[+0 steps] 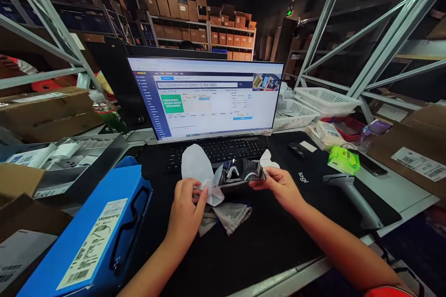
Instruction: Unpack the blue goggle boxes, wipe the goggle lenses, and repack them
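Above the black desk mat, my right hand (278, 187) pinches the right end of a dark glossy lens piece (241, 171), which has bright reflections across it. My left hand (188, 202) is closed on crumpled white wrapping (198, 164) at the left end of that piece. More white wrapping (269, 158) shows behind my right fingers. Below, a grey cloth pouch (232, 217) lies on the mat. To the left of my left hand is a blue box (114, 195) with a label picturing glasses.
A monitor (209, 120) and black keyboard (240, 148) are ahead. On the right are a mouse (296, 150), a barcode scanner (353, 197), a green packet (343, 160) and a carton (400, 134). A grey tray (101, 155) and a bottle (108, 113) stand left.
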Demonstrator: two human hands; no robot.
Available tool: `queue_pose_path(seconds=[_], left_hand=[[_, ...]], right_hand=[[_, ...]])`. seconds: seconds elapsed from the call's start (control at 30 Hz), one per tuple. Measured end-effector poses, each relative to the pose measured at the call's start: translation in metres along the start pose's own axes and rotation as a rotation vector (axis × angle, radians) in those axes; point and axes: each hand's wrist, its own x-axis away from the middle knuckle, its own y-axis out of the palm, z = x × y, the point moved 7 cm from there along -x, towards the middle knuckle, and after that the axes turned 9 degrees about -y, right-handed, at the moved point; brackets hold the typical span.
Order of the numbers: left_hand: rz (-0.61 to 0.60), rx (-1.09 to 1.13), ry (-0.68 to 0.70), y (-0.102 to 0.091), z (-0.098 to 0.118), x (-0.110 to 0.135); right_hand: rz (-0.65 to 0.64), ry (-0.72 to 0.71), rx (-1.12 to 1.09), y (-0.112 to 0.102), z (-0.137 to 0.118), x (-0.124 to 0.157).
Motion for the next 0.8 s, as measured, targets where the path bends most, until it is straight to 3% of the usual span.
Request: queue_pose_path(seconds=[0.23, 0.43, 0.53, 0.63, 0.8], left_hand=[[-0.065, -0.077, -0.167, 0.001, -0.003, -0.023], [-0.120, -0.033, -0.324, -0.007, -0.007, -0.029], [-0.163, 0.039, -0.338, -0.006, -0.004, -0.029], [-0.208, 0.079, -0.277, -0.002, 0.004, -0.025], [-0.241, 0.174, -0.099, 0.005, 0.022, -0.016]], right_hand=[[-0.049, -0.074, 0.057, 0.004, 0.011, 0.011], [-0.044, -0.405, 0.347, 0.004, -0.017, 0.022], [-0.092, -0.478, 0.436, 0.011, -0.022, 0.026], [-0.026, -0.421, 0.447, 0.009, -0.016, 0.024], [0.071, -0.146, 0.165, 0.006, 0.009, 0.020]])
